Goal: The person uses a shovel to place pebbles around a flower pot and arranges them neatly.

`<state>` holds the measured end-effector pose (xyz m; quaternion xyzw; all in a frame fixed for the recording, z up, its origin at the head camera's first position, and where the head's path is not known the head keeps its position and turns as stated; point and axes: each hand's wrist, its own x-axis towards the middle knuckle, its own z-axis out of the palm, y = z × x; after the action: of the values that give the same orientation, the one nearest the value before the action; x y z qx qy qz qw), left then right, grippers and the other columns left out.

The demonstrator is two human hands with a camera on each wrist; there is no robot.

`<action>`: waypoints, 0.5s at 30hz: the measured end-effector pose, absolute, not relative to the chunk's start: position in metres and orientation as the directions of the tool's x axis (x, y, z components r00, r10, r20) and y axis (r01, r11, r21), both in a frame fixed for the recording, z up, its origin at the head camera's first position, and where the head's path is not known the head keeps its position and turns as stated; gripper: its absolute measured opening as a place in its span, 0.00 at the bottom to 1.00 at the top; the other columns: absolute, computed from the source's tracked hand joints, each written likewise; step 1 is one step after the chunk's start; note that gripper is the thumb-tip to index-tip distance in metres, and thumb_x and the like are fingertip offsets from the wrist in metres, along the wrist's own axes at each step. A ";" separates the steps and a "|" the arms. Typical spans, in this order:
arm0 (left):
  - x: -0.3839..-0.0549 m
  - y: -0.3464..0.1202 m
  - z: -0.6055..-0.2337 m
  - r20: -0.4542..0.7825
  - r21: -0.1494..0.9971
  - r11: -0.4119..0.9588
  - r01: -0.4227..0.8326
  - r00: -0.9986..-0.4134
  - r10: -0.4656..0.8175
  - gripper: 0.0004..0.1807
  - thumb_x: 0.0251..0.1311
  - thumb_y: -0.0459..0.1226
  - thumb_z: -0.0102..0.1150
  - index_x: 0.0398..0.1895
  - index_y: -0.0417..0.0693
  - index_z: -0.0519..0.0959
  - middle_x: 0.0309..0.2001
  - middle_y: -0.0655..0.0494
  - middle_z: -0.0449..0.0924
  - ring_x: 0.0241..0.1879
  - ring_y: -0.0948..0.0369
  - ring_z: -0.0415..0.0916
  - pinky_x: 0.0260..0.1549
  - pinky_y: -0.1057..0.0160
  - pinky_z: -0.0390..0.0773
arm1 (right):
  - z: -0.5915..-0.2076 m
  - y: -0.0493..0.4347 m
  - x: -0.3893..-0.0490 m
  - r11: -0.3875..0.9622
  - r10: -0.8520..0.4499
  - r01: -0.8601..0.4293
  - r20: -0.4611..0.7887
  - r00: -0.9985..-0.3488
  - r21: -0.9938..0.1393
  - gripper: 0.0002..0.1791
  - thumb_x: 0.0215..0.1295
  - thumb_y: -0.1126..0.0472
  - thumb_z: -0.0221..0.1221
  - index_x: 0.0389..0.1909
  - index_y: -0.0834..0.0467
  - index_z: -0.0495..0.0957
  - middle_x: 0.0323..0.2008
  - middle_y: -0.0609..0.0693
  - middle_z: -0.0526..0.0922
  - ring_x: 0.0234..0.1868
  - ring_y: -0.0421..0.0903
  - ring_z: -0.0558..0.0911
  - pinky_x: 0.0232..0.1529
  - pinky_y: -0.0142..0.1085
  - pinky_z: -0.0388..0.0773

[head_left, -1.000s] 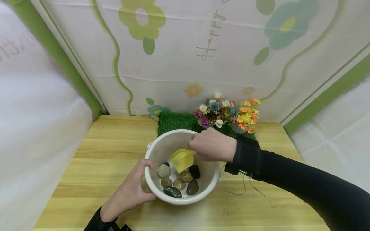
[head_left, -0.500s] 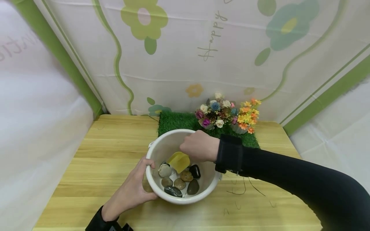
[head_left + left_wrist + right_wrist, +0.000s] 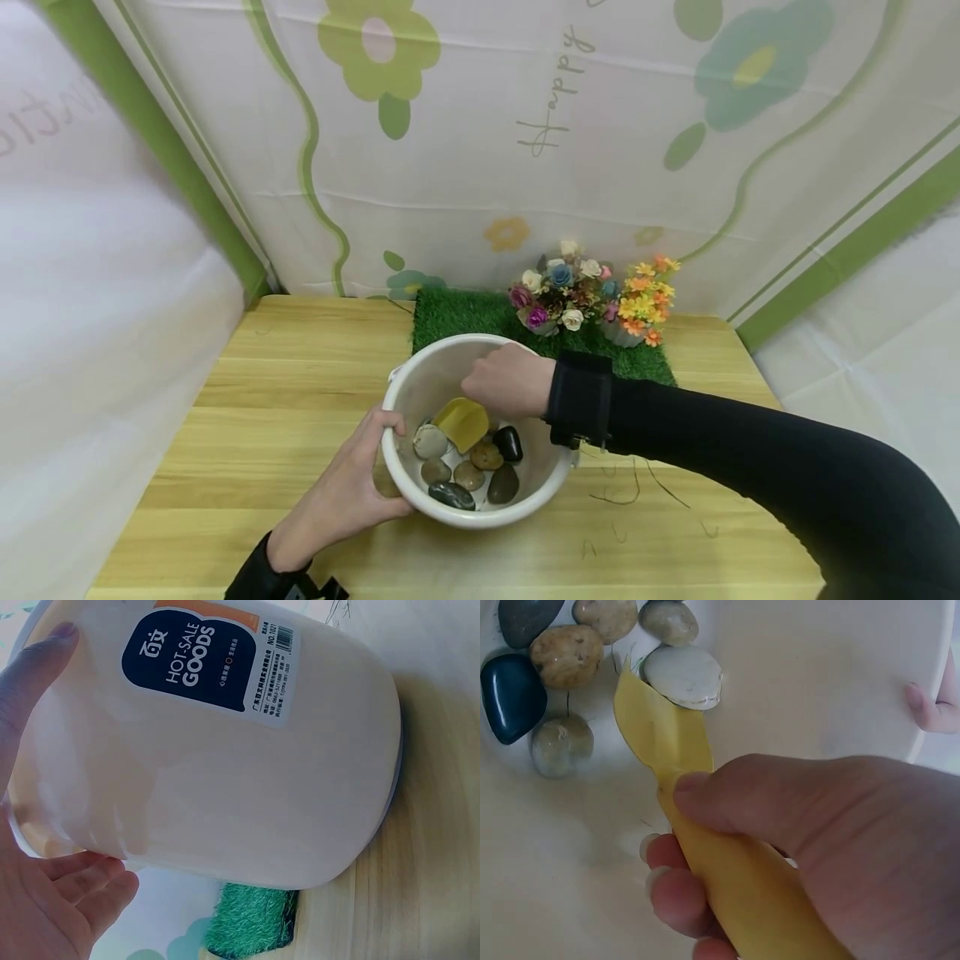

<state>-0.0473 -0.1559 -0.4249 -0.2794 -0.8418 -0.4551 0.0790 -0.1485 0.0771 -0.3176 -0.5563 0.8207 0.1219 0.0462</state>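
A white bucket (image 3: 480, 521) stands on the table with several smooth stones (image 3: 468, 476) on its bottom. My left hand (image 3: 350, 483) grips its rim from the left; the left wrist view shows the thumb and fingers against the bucket wall, below a label (image 3: 202, 664). Inside the bucket, my right hand (image 3: 510, 380) holds a yellow toy shovel (image 3: 462, 423) by its handle. In the right wrist view the thumb lies along the handle and the fingers curl beneath. The shovel's blade (image 3: 660, 724) is down at the stones, beside a pale flat stone (image 3: 684, 677).
Behind the bucket lies a green artificial grass mat (image 3: 465, 315), bearing a mixed bouquet (image 3: 562, 287) and a pot of orange and yellow flowers (image 3: 645, 298). Thin dark strands (image 3: 622, 492) lie on the wooden table (image 3: 285, 392) at right. Printed cloth hangs around the back and sides.
My right hand has moved left and deeper into the bucket, taking the shovel blade down toward the stones. My left hand stays on the rim.
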 end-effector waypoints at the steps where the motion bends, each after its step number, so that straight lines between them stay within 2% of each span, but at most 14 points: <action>1: -0.047 -0.156 -0.425 0.387 0.720 0.432 0.543 -0.831 0.399 0.39 0.34 0.53 0.73 0.45 0.55 0.59 0.67 0.51 0.53 0.63 0.51 0.56 0.49 0.51 0.70 | -0.318 0.077 -0.149 0.351 -0.899 -0.926 -0.226 -0.375 0.141 0.09 0.57 0.67 0.55 0.23 0.50 0.69 0.19 0.43 0.68 0.18 0.41 0.63 0.20 0.33 0.58; 9: -0.047 -0.157 -0.425 0.377 0.724 0.432 0.537 -0.833 0.404 0.39 0.34 0.54 0.73 0.45 0.55 0.58 0.69 0.51 0.50 0.63 0.51 0.55 0.47 0.53 0.71 | -0.319 0.073 -0.153 0.368 -0.872 -0.929 -0.336 -0.356 0.030 0.02 0.58 0.63 0.57 0.29 0.53 0.73 0.23 0.44 0.70 0.21 0.41 0.65 0.24 0.32 0.61; 15: -0.047 -0.157 -0.424 0.367 0.727 0.435 0.532 -0.835 0.409 0.39 0.34 0.54 0.73 0.45 0.56 0.58 0.67 0.51 0.52 0.63 0.52 0.55 0.47 0.53 0.71 | -0.321 0.070 -0.157 0.399 -0.847 -0.917 -0.391 -0.361 -0.019 0.03 0.58 0.62 0.58 0.33 0.56 0.75 0.23 0.43 0.69 0.22 0.41 0.65 0.25 0.32 0.61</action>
<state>-0.0472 -0.1570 -0.4243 -0.2787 -0.8443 -0.4527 0.0679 -0.1567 0.0696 -0.3210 -0.5385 0.8186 0.1016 0.1719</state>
